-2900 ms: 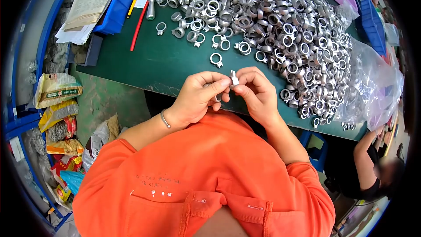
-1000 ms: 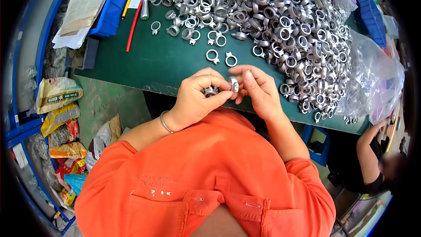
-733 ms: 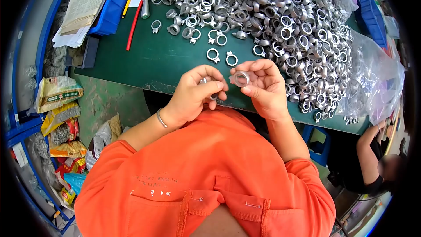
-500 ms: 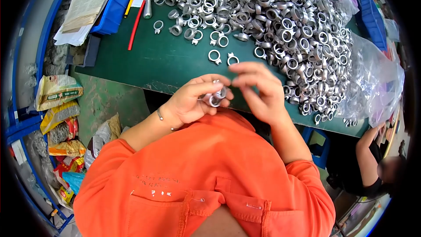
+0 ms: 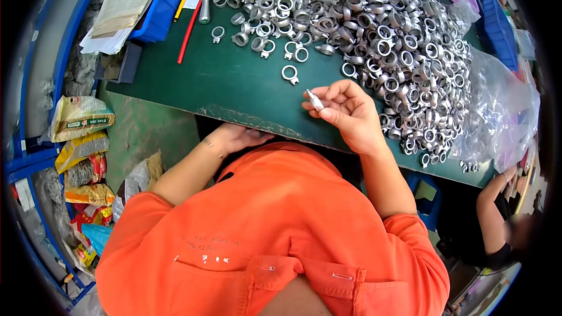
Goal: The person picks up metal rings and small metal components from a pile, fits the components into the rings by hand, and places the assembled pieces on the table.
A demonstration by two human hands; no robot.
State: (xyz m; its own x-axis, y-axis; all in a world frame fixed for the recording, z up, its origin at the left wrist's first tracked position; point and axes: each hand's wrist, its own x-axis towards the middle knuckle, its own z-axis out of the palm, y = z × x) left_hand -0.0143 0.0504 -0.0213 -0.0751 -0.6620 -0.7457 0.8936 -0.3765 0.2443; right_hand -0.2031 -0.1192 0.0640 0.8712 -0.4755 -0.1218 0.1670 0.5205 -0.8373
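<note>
Left hand [image 5: 239, 137] lowered to table edge [image 5: 252, 120], ring heap [image 5: 366, 26] beyond

From the right hand [image 5: 335, 104], which holds a ring [image 5: 315, 100], the heap of rings [image 5: 357, 23] spans 11 to 4 o'clock across the table [image 5: 234, 76]. A lone ring [image 5: 291, 81] lies at 10, with a pen [image 5: 189, 32] farther out, then a bin [image 5: 165, 16], papers [image 5: 126, 6] against it. At 3, beyond the heap, is a plastic bag [image 5: 492, 105]; at 4, another person [image 5: 490, 213]. Towards 9, by the near edge, is the left hand [image 5: 235, 137], with sacks [image 5: 82, 120] beyond
</note>
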